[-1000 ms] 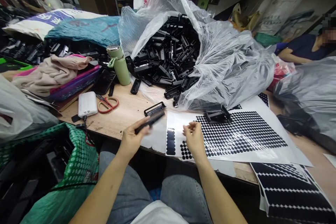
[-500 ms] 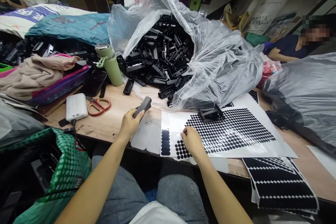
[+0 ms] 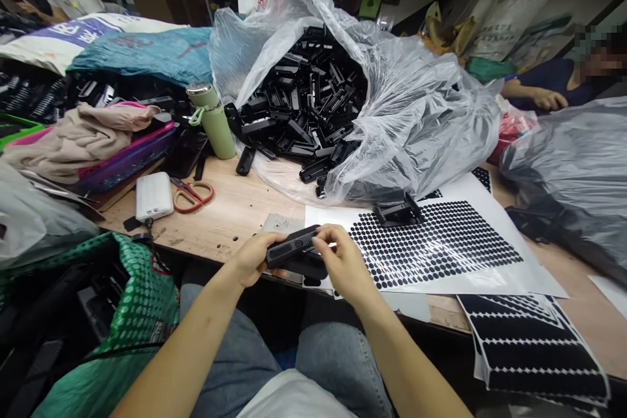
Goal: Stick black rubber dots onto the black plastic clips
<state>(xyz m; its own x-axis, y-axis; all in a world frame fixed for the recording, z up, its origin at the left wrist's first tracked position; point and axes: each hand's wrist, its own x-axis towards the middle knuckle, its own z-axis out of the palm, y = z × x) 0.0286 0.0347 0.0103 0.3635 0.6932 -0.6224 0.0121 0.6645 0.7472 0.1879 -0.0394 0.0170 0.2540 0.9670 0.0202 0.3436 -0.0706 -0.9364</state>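
Observation:
My left hand (image 3: pixel 255 258) grips one end of a black plastic part (image 3: pixel 292 246) above the table's front edge. At the part's other end is my right hand (image 3: pixel 341 258), its thumb and forefinger curled together; what they pinch, if anything, is too small to make out. A white sheet of black round stickers (image 3: pixel 435 241) lies under and to the right of my right hand. Another black part (image 3: pixel 398 211) rests on the sheet's upper edge. Behind, a clear plastic bag (image 3: pixel 416 117) lies open with many black parts (image 3: pixel 313 101) inside.
On the left are a green bottle (image 3: pixel 215 127), red scissors (image 3: pixel 193 197), a white power bank (image 3: pixel 154 196) and a cloth on a purple basket (image 3: pixel 127 160). A green bag (image 3: pixel 147 281) stands front left. Striped black sheets (image 3: pixel 539 346) hang front right. A person (image 3: pixel 553 81) sits back right.
My left hand has brought the black part down and right, turning it. My right hand has left the sticker sheet and moved to the part's end. The view has shifted slightly.

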